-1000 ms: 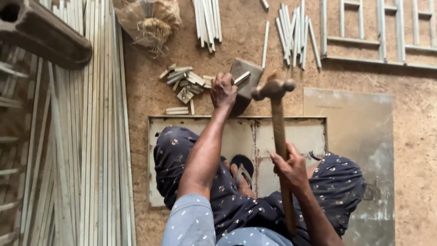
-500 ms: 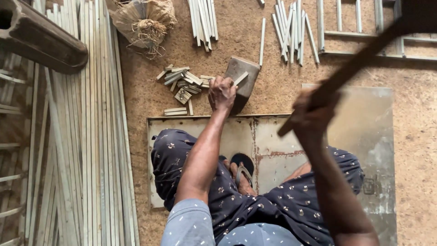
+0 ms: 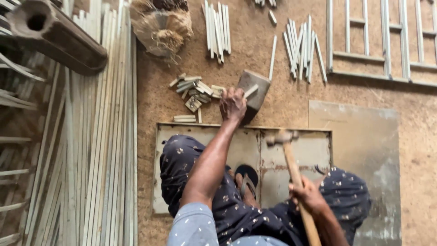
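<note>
My left hand grips a short pale wooden stick and holds it against a grey block on the ground. My right hand is closed around the wooden handle of a hammer. The hammer's head hangs low over a rusty metal sheet, to the right of and below the block. My knees, in dark patterned cloth, rest on that sheet.
A pile of short wood offcuts lies left of the block. Long pale strips cover the ground at left, beside a dark pipe. Loose sticks and a slatted frame lie at the back; a flat board is at right.
The hammer rested on the block, then swung up high to the right. Now it is down again, its head below and to the right of the block. My left hand has stayed put.
</note>
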